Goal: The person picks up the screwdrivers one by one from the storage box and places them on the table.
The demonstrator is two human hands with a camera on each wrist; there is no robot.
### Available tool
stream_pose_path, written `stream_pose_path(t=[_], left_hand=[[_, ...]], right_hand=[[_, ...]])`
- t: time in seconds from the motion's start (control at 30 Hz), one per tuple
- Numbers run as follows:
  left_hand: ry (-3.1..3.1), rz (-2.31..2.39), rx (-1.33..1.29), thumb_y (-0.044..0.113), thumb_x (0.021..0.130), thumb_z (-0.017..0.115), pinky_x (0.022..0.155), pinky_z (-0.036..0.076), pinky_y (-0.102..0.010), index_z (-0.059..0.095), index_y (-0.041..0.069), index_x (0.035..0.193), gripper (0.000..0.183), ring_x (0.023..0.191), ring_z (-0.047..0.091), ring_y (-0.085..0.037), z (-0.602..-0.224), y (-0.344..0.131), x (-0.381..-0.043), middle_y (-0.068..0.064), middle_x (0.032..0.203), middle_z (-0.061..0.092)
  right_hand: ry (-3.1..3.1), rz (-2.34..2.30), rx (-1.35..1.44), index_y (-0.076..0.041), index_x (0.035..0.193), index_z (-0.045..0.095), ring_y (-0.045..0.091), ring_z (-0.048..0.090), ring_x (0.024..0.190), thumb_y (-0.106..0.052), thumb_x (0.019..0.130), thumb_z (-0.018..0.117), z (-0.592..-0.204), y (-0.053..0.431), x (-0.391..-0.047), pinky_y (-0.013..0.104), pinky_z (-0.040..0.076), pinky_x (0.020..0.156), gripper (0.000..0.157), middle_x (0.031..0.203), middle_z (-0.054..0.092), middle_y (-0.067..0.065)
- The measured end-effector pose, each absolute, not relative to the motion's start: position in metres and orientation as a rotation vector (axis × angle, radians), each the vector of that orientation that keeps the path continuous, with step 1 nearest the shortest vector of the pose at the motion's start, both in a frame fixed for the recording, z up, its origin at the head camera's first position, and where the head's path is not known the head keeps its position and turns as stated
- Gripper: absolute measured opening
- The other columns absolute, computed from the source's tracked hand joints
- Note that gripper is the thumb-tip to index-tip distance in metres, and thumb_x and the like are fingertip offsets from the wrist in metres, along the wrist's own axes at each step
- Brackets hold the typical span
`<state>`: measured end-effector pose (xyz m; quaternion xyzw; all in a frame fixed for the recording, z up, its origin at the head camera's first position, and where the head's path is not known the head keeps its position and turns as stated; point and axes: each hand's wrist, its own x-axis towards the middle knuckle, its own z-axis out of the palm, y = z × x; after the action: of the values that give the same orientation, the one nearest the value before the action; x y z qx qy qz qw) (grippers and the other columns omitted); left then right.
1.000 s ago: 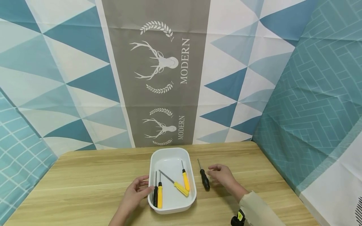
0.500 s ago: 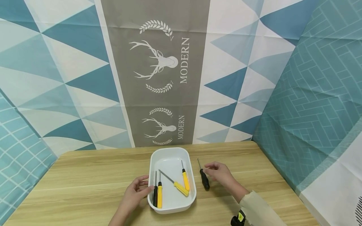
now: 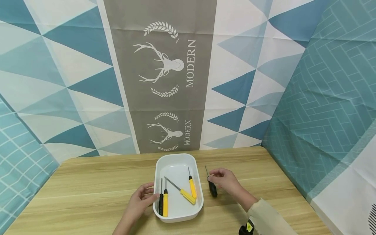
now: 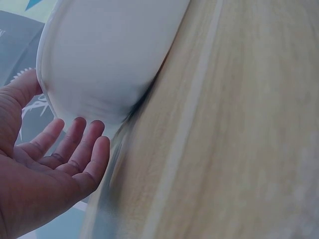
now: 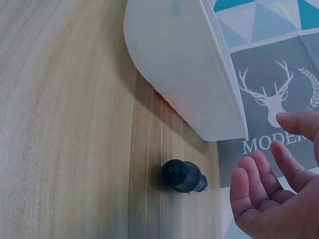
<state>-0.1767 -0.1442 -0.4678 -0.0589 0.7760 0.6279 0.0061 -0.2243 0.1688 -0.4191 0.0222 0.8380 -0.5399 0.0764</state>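
Four screwdrivers already lie in the white plastic tray (image 3: 176, 163); one black-handled screwdriver (image 3: 212, 187) remains on the wooden bench (image 3: 88, 182). The right hand (image 3: 224, 180), fingers loose, hovers beside it; the left hand (image 3: 141, 199), relaxed, rests against the tray.

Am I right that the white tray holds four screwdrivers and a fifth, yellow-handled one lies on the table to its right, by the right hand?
Not quite: the screwdriver outside the tray has a black handle, not yellow, as the head view shows. The white tray does hold four, and the right hand is beside it.
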Motion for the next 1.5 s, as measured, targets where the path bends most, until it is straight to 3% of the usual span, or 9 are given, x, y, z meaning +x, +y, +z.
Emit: stream_pose_path(t=[0.87, 1.2, 1.5], left_hand=[[2.417, 1.974, -0.187, 0.019, 0.082, 0.072, 0.074, 0.053, -0.022, 0.050, 0.006, 0.129, 0.054, 0.092, 0.062, -0.016, -0.470, -0.145, -0.177, -0.016, 0.117, 0.061], [2.435, 1.947, -0.194, 0.021, 0.082, 0.072, 0.075, 0.054, -0.025, 0.050, 0.006, 0.130, 0.055, 0.094, 0.063, -0.018, -0.471, -0.146, -0.178, -0.016, 0.117, 0.061], [2.422, 1.973, -0.183, 0.018, 0.081, 0.072, 0.074, 0.053, -0.022, 0.050, 0.004, 0.129, 0.055, 0.095, 0.063, -0.020, -0.471, -0.146, -0.178, -0.017, 0.116, 0.061]], right_hand=[[2.508, -1.570, -0.086, -0.005, 0.110, 0.063, 0.015, 0.054, 0.077, -0.018, 0.082, 0.070, -0.404, 0.147, -0.215, 0.027, 0.050, 0.063, 0.031, 0.093, 0.062, 0.005], [2.485, -1.523, -0.142, -0.004, 0.111, 0.063, 0.016, 0.052, 0.079, -0.025, 0.080, 0.073, -0.399, 0.136, -0.214, 0.030, 0.050, 0.065, 0.039, 0.093, 0.060, 0.004], [2.472, -1.528, -0.179, -0.005, 0.110, 0.063, 0.016, 0.052, 0.080, -0.022, 0.081, 0.072, -0.397, 0.128, -0.212, 0.035, 0.052, 0.070, 0.035, 0.092, 0.059, 0.004]])
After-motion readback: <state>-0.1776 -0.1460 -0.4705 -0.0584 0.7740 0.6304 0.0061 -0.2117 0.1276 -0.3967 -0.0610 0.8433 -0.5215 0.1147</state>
